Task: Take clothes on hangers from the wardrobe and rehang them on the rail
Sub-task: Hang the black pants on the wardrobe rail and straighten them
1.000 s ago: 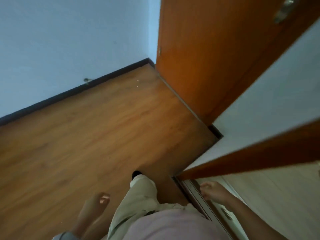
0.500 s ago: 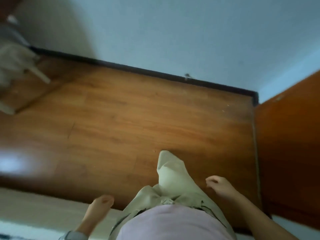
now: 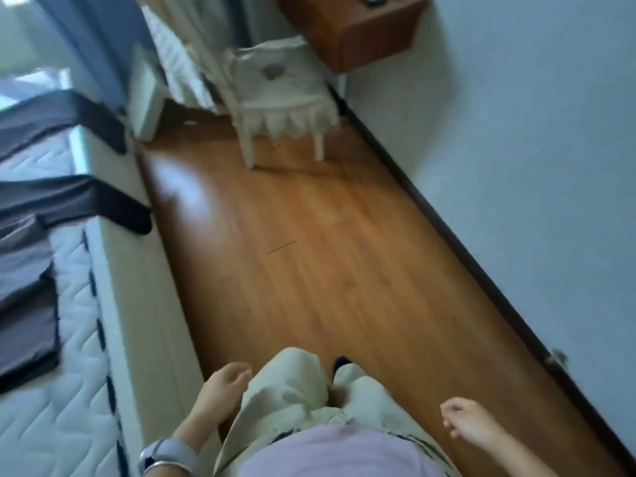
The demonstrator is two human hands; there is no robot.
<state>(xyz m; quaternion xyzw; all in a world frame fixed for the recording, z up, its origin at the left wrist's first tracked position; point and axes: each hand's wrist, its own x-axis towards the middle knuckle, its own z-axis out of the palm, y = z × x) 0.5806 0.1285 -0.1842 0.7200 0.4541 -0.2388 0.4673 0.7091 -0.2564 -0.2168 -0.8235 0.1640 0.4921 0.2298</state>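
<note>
While both hands hang empty over the orange-brown wooden floor (image 3: 309, 270):
Left hand (image 3: 223, 390): fingers loosely curled, holding nothing.
Right hand (image 3: 464, 425): the same (blurred).
Clothes: 2 dark garments (image 3: 51, 201) on the white quilted mattress (image 3: 69, 407).

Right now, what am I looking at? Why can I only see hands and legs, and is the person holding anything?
The camera sits on a person's head and looks down, so you see only their own body. The left hand, with a watch on its wrist, and the right hand both hang loose and hold nothing. Below are beige trousers. The person stands on a wooden floor. On the left is a bed with dark clothes laid on it. Ahead stands a white chair beside a blue wall. The picture is blurred, so small things are hard to tell.
</note>
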